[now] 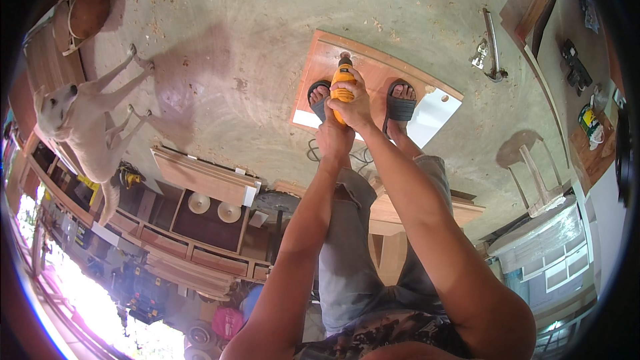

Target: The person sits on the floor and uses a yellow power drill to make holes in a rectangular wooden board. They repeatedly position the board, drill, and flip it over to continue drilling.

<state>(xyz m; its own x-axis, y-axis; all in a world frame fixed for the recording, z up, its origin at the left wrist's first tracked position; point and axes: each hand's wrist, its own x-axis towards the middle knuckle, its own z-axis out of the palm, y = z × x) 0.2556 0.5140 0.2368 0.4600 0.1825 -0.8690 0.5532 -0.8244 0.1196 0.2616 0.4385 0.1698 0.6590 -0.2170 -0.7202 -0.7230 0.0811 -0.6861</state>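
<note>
A yellow power drill (341, 95) with a black chuck points away from me, its front end down at a wood-coloured board (367, 67) on the floor. My right hand (355, 105) is closed around the drill's body. Just behind and below it, my left hand (335, 136) is closed at the drill's rear, and its grip is partly hidden. The chuck meets the board close to its far edge, where a round mark shows; the bit itself is too small to make out. My sandalled feet press on the board, one on either side of the drill. A round hole (445, 99) shows at the board's right end.
A pale dog (97, 117) stands at the left. Wood shavings lie scattered over the concrete floor (247, 47). A metal clamp-like bar (493, 47) lies to the right of the board. Stacked boards (203, 177) and a dark cord (313, 151) are near my legs.
</note>
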